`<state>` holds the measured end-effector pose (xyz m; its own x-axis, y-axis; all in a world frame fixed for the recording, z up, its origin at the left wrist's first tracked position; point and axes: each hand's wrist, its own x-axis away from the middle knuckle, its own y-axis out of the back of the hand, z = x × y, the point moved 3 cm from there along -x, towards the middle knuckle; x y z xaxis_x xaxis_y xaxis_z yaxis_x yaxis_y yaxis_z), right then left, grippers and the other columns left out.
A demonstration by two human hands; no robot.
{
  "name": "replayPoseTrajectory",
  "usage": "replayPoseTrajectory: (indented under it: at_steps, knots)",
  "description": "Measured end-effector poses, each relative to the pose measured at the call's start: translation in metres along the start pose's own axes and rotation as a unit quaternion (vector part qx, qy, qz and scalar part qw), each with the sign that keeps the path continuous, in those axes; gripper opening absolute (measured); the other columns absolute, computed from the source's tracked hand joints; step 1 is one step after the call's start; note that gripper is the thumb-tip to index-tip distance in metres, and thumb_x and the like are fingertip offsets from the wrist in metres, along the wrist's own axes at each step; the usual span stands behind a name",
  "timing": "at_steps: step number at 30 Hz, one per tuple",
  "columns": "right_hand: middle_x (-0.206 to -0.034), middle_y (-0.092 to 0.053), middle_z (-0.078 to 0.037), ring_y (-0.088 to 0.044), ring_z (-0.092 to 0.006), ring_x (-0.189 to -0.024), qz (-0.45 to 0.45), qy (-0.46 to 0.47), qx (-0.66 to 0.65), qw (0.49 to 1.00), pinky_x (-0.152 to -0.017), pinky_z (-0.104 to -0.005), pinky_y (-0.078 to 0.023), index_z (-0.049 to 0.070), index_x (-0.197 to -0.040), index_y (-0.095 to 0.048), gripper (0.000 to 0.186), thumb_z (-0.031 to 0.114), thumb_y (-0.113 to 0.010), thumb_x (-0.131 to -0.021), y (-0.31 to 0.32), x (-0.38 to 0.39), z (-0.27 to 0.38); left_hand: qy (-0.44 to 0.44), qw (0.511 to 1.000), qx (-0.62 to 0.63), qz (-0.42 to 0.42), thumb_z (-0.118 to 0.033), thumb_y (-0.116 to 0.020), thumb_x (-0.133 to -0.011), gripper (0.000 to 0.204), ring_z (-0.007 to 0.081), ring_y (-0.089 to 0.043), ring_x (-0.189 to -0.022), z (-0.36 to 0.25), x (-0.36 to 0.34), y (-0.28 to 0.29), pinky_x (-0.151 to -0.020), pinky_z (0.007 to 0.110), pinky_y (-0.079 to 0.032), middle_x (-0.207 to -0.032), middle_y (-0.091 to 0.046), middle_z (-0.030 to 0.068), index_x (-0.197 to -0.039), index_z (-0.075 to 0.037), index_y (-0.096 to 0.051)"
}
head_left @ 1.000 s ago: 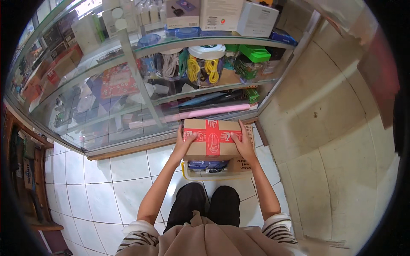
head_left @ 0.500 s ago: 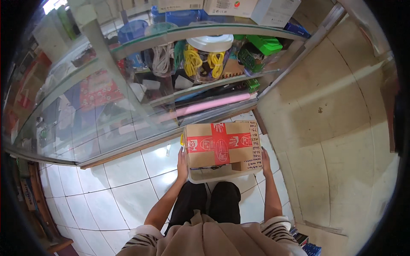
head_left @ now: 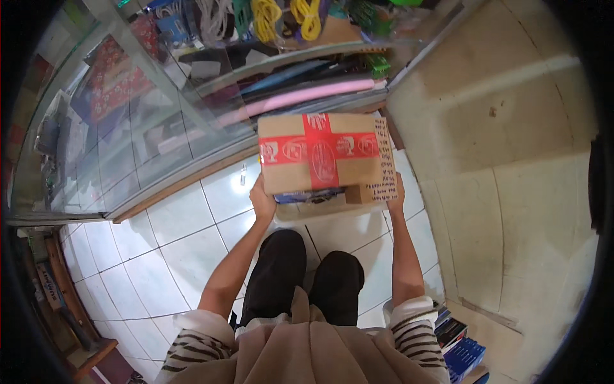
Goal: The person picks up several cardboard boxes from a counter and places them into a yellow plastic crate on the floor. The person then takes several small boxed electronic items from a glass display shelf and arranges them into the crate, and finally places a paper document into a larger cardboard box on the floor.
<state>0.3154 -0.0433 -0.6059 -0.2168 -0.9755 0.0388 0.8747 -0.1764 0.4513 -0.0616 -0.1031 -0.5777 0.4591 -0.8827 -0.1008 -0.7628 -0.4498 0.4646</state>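
Note:
Between my two hands is a pale plastic tub (head_left: 320, 211), held out in front of my knees. A brown cardboard box (head_left: 284, 176) with crossed red tape (head_left: 323, 163) sits in the top of it, with handwriting along its right edge. Part of something dark and blue (head_left: 307, 196) shows in the gap below the box. My left hand (head_left: 263, 200) grips the tub's left side, fingers partly hidden behind it. On the opposite side my right hand (head_left: 396, 195) is closed round the tub's edge, most of its fingers out of sight.
A glass display case (head_left: 185, 160) stands ahead and to the left, holding yellow cables (head_left: 307, 19) and a pink roll (head_left: 307, 100). A pale wall panel (head_left: 492, 211) rises along the right. Blue boxes (head_left: 464, 358) are stacked at lower right, and a wooden shelf (head_left: 89, 358) stands at lower left.
The tub and box have moved forward, away from my knees and closer to the display case, both hands still on the tub. My view has tipped downward, and my knees have parted.

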Motion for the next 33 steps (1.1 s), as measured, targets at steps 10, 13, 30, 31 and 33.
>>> replayPoseTrajectory:
  at_steps: [10, 13, 30, 31, 33]
  knots:
    - [-0.097, -0.051, -0.019, -0.048, -0.0393, -0.093, -0.035, 0.049, 0.192, 0.979, -0.078, -0.0407, -0.04, 0.004, -0.105, -0.044, 0.031, 0.012, -0.05, -0.075, 0.004, 0.001, 0.022, 0.011, 0.999, -0.035, -0.01, -0.013, -0.043, -0.079, 0.022, 0.044, -0.052, -0.082, 0.0, -0.004, 0.001, -0.067, 0.045, -0.042, -0.082, -0.057, 0.0256, -0.09, 0.001, -0.056]
    - [-0.096, -0.051, -0.02, -0.048, -0.0398, -0.091, -0.048, 0.054, 0.203, 0.977, -0.077, -0.0415, -0.04, 0.003, -0.103, -0.044, 0.028, 0.01, -0.049, -0.076, 0.004, 0.009, 0.025, -0.008, 0.998, -0.057, -0.007, -0.023, -0.038, -0.082, 0.03, 0.045, -0.05, -0.084, 0.001, -0.007, 0.004, -0.069, 0.047, -0.04, -0.084, -0.056, 0.0262, -0.091, 0.0, -0.056]
    - [-0.087, -0.048, -0.022, -0.047, -0.0398, -0.082, -0.246, 0.088, 0.148, 0.954, -0.071, -0.043, -0.038, -0.002, -0.095, -0.044, 0.022, 0.017, -0.048, -0.083, 0.081, 0.188, -0.012, -0.061, 0.99, 0.02, 0.125, -0.013, -0.042, -0.078, 0.026, 0.0407, -0.054, -0.087, -0.001, 0.058, -0.024, -0.071, 0.043, -0.042, -0.087, -0.057, 0.0258, -0.091, 0.002, -0.058]
    - [-0.086, -0.047, -0.022, -0.047, -0.04, -0.082, -0.232, 0.051, 0.133, 0.962, -0.07, -0.0431, -0.038, -0.001, -0.093, -0.044, 0.021, 0.016, -0.048, -0.083, 0.083, 0.197, -0.013, -0.064, 0.989, 0.023, 0.133, -0.013, -0.041, -0.078, 0.026, 0.0407, -0.054, -0.086, 0.003, 0.06, -0.025, -0.071, 0.043, -0.042, -0.087, -0.057, 0.0262, -0.091, 0.002, -0.058]
    - [-0.085, -0.047, -0.022, -0.046, -0.0403, -0.08, -0.238, 0.023, 0.13, 0.962, -0.068, -0.0438, -0.037, 0.0, -0.091, -0.044, 0.018, 0.015, -0.048, -0.083, 0.09, 0.217, -0.02, -0.078, 0.983, 0.015, 0.164, -0.014, -0.042, -0.079, 0.025, 0.0409, -0.054, -0.085, -0.001, 0.069, -0.032, -0.07, 0.043, -0.042, -0.085, -0.058, 0.0262, -0.089, 0.003, -0.058]
